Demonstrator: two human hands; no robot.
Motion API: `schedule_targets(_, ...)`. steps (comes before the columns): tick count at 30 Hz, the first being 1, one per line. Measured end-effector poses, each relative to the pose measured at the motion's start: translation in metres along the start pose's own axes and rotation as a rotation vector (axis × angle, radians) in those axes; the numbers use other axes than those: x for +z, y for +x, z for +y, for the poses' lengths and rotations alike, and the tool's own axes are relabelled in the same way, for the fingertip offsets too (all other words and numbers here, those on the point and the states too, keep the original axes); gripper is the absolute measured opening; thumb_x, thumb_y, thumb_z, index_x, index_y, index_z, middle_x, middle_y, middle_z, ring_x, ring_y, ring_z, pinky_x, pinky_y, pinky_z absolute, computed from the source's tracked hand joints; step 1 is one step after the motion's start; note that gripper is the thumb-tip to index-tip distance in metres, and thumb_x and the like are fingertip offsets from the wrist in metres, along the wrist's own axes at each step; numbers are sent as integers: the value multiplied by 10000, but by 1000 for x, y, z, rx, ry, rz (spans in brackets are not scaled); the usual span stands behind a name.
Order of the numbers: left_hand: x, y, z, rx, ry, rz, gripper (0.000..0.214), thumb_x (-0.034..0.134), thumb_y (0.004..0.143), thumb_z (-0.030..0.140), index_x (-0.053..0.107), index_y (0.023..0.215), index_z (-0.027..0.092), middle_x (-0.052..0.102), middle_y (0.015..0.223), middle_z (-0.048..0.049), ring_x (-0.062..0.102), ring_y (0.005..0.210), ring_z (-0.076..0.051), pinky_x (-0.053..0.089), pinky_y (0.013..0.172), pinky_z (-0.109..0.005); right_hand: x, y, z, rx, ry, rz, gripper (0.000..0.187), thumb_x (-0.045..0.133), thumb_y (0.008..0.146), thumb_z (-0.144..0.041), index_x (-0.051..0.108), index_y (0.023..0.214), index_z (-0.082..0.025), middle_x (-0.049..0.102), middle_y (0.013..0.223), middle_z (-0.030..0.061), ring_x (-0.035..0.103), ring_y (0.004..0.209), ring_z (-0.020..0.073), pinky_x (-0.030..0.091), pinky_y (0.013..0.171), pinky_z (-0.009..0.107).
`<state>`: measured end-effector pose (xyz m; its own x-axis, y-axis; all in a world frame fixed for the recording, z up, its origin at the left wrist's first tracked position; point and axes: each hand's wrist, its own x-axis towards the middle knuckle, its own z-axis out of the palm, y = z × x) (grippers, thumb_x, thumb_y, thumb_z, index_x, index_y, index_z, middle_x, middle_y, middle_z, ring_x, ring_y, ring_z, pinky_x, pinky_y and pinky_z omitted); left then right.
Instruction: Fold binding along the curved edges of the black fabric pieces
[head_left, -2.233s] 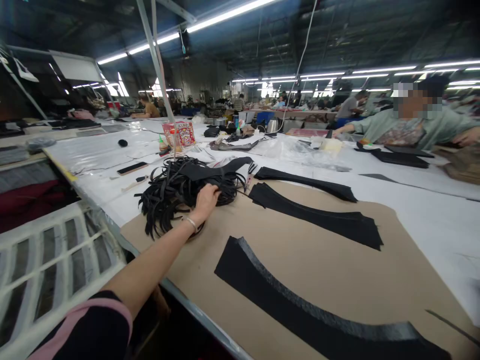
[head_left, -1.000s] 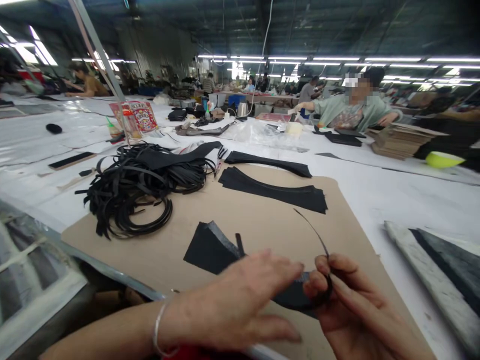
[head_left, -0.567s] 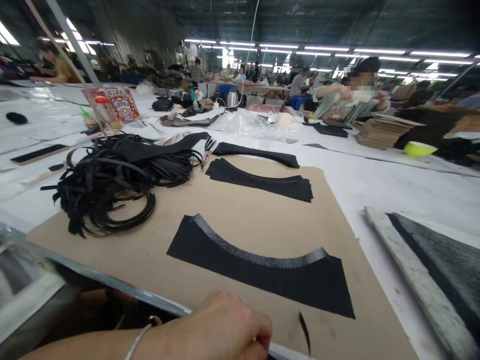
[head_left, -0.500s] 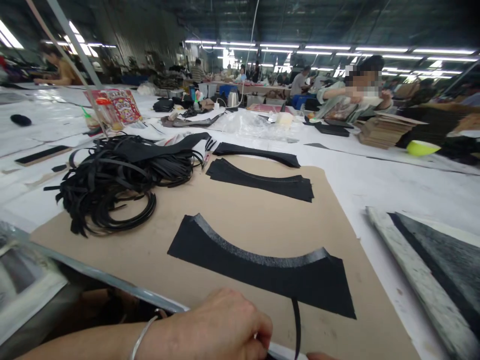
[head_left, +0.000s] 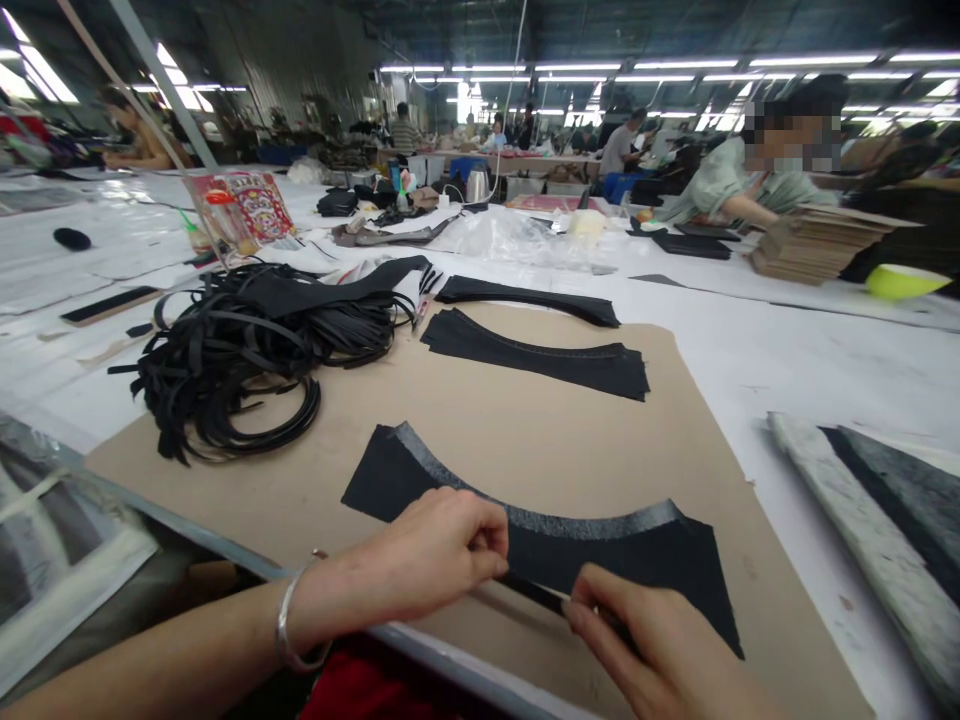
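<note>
Between my two hands stretches a narrow black strip [head_left: 534, 592], held just over the near edge of a curved black panel [head_left: 570, 555]. My left hand [head_left: 442, 545], with a silver bangle at its wrist, is closed on the strip's left part. My right hand [head_left: 652, 635] pinches it farther right, near the table's front edge. The panel lies flat on brown paper [head_left: 315, 510], its concave far edge showing a greyish, shiny band. Part of the panel is hidden behind my left hand.
A tangled heap of black strips [head_left: 225, 360] lies at the left. Behind the panel are stacked curved pieces [head_left: 540, 355] and another dark piece [head_left: 525, 300]. A pale slab [head_left: 832, 540] with dark material stands at right. Across the table a person [head_left: 750, 190] reaches beside stacked brown boards [head_left: 817, 245].
Both hands have come up from the table's front edge to the panel, with the strip now stretched between them. My right hand has come into fuller view. The person opposite has lowered their arms.
</note>
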<state>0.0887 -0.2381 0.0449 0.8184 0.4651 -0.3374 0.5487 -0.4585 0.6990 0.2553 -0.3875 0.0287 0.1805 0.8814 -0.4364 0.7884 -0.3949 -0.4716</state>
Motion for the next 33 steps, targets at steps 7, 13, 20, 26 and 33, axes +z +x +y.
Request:
schedule_targets(7,2,39,-22,-40,172,87,108,543,720,187,648,709,210,645,654,5,565,625,-150,322,545,-227,-8,53,-7,111,-107,79,200,468,899,-280,574,737,-229,626,651,3,585,641,174,282,558,255)
schedule_targets(13,8,49,-32,-49,205,108,109,544,697,186,647,711,219,657,676,-1,583,648,-161,314,544,-237,-4,62,-10,127,-157,81,212,439,908,-258,585,758,-221,651,694,31,603,667,186,269,562,266)
schedule_targets(20,6,50,-34,-38,208,107,159,507,719,155,652,716,219,664,689,-17,591,678,-185,351,583,-251,-2,63,-11,135,-201,60,211,401,909,-215,596,829,-217,671,745,50,629,733,209,281,583,271)
schedule_targets(26,0,47,-34,-43,135,52,187,499,735,140,671,775,201,661,701,-16,586,666,-166,365,587,-236,-7,59,-8,135,-153,41,166,447,843,-170,601,806,-219,647,710,23,599,703,186,285,590,265)
schedule_targets(33,-17,42,-37,-16,-15,-96,188,568,728,233,706,837,166,582,624,29,511,568,-110,334,495,-188,-17,49,0,36,47,1,146,479,786,-142,605,755,-211,604,649,-29,540,640,137,301,571,240)
